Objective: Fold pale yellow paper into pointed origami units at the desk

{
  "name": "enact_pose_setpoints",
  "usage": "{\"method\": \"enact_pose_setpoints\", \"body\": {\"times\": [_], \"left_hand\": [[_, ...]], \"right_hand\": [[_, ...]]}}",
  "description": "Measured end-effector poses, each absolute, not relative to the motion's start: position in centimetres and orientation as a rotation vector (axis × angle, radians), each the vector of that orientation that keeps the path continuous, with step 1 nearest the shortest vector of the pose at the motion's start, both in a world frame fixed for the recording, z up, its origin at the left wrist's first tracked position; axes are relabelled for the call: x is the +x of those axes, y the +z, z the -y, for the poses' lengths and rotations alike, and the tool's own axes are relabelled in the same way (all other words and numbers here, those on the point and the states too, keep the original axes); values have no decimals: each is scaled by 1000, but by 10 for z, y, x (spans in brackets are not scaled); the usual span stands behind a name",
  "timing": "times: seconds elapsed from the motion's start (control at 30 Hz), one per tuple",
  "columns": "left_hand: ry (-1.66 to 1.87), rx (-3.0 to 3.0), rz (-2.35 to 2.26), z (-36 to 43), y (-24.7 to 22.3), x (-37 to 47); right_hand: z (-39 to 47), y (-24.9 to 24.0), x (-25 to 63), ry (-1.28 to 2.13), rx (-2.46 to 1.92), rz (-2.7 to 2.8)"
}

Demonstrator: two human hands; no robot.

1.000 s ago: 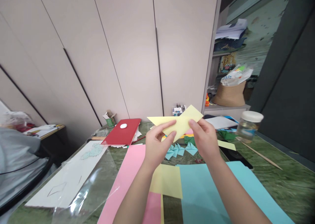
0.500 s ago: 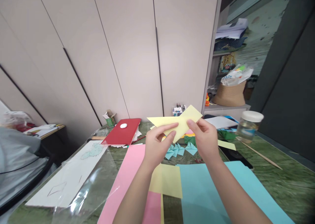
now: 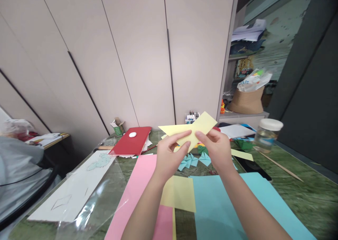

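Note:
Above the table I hold a folded sheet of yellow paper (image 3: 204, 123) with both hands. One pointed flap sticks out to the left, and a square-ended part rises to the upper right. My left hand (image 3: 171, 155) pinches its lower left side, thumb in front. My right hand (image 3: 217, 146) pinches it near the middle, thumb pressed on the face and fingers behind. Just below and behind the hands lie several small folded blue paper pieces (image 3: 204, 158). Beneath my wrists is a flat yellow sheet (image 3: 182, 194), overlapping pink paper (image 3: 141, 173).
Blue sheets (image 3: 219, 208) lie at front right. Further right are a phone (image 3: 255, 168), a wooden stick (image 3: 281, 166) and a lidded jar (image 3: 266, 136). At left are a red folder (image 3: 129, 143), a drawing (image 3: 66, 194) and clear plastic (image 3: 105, 194).
My right hand has shifted slightly left along the yellow paper, its thumb now closer to the left hand. My left hand has barely moved.

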State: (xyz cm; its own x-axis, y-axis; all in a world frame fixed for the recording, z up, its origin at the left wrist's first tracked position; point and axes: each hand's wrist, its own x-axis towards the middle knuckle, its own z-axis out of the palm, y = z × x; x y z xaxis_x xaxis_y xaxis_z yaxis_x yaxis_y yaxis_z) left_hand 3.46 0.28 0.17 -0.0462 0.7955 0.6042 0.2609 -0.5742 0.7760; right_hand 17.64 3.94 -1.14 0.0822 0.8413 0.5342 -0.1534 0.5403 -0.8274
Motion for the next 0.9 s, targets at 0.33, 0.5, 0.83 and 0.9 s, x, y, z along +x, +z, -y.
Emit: {"method": "enact_pose_setpoints", "body": {"times": [0.33, 0.5, 0.83, 0.9], "left_hand": [[1655, 1818, -1137, -2, 2, 36], [1660, 1808, -1148, -3, 2, 36], [1641, 1780, -1143, -3, 5, 37], [1647, 1770, -1131, -3, 5, 37]], "right_hand": [[-37, -11, 176, 759, -742, 1283], [-38, -11, 176, 871, -651, 1334], [-41, -13, 177, 873, -638, 1315], [-40, -12, 178, 886, -618, 1317]]}}
